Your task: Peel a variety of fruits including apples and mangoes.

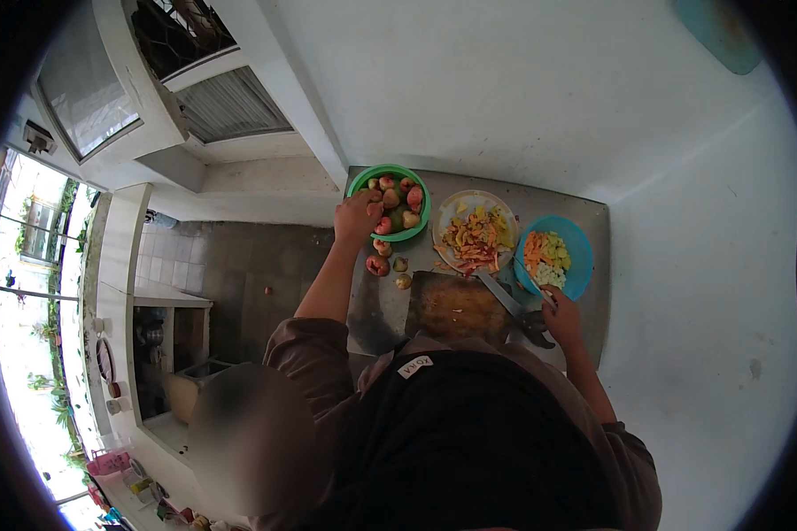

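Note:
My left hand (358, 218) reaches into a green plastic basin (427, 216) of rose apples (415, 196), its fingers over the fruit at the left side; whether they grip one is unclear. My right hand (562, 313) holds a small knife (546, 296) by its handle, the thin blade crossing the near left rim of a blue plastic bowl (581, 255). Diced orange, green and white pieces lie in that bowl. Between basin and bowl stands a round plate (440, 222) heaped with peelings and scraps (478, 239).
A wooden cutting board (458, 306) lies close to my body, with a large black-handled knife (501, 292) across its right corner. Several loose fruits (377, 265) sit below the basin on the metal tabletop (372, 312). White walls border the table behind and right.

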A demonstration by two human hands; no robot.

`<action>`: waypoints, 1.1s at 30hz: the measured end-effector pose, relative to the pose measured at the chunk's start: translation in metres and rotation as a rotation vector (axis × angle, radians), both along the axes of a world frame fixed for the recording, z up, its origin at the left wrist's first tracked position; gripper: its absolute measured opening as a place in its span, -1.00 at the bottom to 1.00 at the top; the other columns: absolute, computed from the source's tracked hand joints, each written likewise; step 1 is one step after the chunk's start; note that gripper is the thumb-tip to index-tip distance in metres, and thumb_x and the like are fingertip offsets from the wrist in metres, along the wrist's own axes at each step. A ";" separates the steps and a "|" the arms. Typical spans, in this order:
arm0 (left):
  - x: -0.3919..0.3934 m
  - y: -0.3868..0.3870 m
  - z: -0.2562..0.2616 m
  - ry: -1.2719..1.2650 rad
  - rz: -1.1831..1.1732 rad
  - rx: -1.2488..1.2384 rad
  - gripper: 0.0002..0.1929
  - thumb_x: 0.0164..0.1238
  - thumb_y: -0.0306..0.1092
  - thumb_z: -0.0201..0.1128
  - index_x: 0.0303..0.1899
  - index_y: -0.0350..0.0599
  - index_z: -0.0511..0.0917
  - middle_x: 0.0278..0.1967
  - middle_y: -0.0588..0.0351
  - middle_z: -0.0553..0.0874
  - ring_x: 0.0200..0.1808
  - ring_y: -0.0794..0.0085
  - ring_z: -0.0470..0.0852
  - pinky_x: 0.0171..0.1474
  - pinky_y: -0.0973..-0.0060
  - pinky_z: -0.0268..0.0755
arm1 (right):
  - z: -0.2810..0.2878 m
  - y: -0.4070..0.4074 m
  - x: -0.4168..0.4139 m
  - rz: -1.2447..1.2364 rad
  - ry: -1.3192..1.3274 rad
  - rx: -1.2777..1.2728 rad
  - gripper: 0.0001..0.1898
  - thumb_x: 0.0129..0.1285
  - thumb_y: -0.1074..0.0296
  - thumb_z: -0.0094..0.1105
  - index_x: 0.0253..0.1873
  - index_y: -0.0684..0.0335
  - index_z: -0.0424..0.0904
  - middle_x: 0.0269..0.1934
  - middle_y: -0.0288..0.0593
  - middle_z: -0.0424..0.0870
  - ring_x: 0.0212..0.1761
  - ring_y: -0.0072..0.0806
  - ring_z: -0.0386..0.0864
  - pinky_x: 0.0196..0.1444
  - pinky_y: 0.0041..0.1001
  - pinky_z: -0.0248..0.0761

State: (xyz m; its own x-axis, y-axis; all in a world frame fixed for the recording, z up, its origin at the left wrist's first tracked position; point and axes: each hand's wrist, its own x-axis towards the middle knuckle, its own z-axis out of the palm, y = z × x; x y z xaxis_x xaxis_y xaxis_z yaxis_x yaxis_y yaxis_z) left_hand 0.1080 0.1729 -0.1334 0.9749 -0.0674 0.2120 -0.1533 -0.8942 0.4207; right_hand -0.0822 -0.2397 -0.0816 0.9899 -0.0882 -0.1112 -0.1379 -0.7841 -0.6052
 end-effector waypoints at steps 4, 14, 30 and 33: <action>0.001 -0.022 0.009 -0.048 -0.036 -0.092 -0.66 0.10 -0.24 0.19 -0.03 0.07 0.51 -0.08 0.12 0.61 -0.04 0.18 0.57 -0.04 0.22 0.36 | -0.007 -0.003 -0.001 0.022 0.020 -0.044 -0.70 0.17 0.35 0.09 0.04 0.02 0.52 -0.27 0.04 0.63 -0.23 -0.07 0.60 -0.22 -0.24 0.44; 0.004 -0.063 -0.021 -0.150 -0.005 -0.155 -0.58 0.10 -0.45 0.19 0.07 0.03 0.49 -0.02 0.05 0.59 -0.04 0.16 0.56 -0.07 0.29 0.41 | 0.002 0.008 0.009 0.073 0.022 -0.033 -0.69 0.16 0.36 0.09 0.03 0.06 0.52 -0.29 0.06 0.64 -0.26 -0.03 0.61 -0.22 -0.22 0.45; 0.018 0.041 -0.016 0.161 0.195 -0.327 -0.65 0.08 -0.25 0.28 -0.03 0.03 0.56 -0.22 0.12 0.68 -0.22 0.25 0.63 -0.17 0.31 0.47 | 0.000 0.004 0.013 0.033 0.032 -0.014 -0.67 0.14 0.40 0.12 0.05 0.08 0.51 -0.34 0.08 0.60 -0.26 -0.07 0.60 -0.20 -0.25 0.44; 0.009 0.027 -0.012 0.087 -0.056 -0.041 -0.51 0.01 -0.18 0.32 0.07 0.14 0.50 -0.21 0.13 0.68 -0.09 0.17 0.57 -0.07 0.24 0.42 | -0.004 0.003 0.012 0.036 0.031 -0.009 -0.67 0.15 0.39 0.12 0.05 0.07 0.51 -0.32 0.09 0.61 -0.25 -0.07 0.61 -0.20 -0.26 0.45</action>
State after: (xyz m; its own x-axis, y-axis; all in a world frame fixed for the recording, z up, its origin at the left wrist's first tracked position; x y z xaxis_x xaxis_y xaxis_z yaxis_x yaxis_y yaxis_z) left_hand 0.1169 0.1996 -0.1458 0.9847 -0.1153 0.1309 -0.1641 -0.8669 0.4706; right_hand -0.0698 -0.2370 -0.0857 0.9885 -0.0543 -0.1411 -0.1284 -0.7944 -0.5936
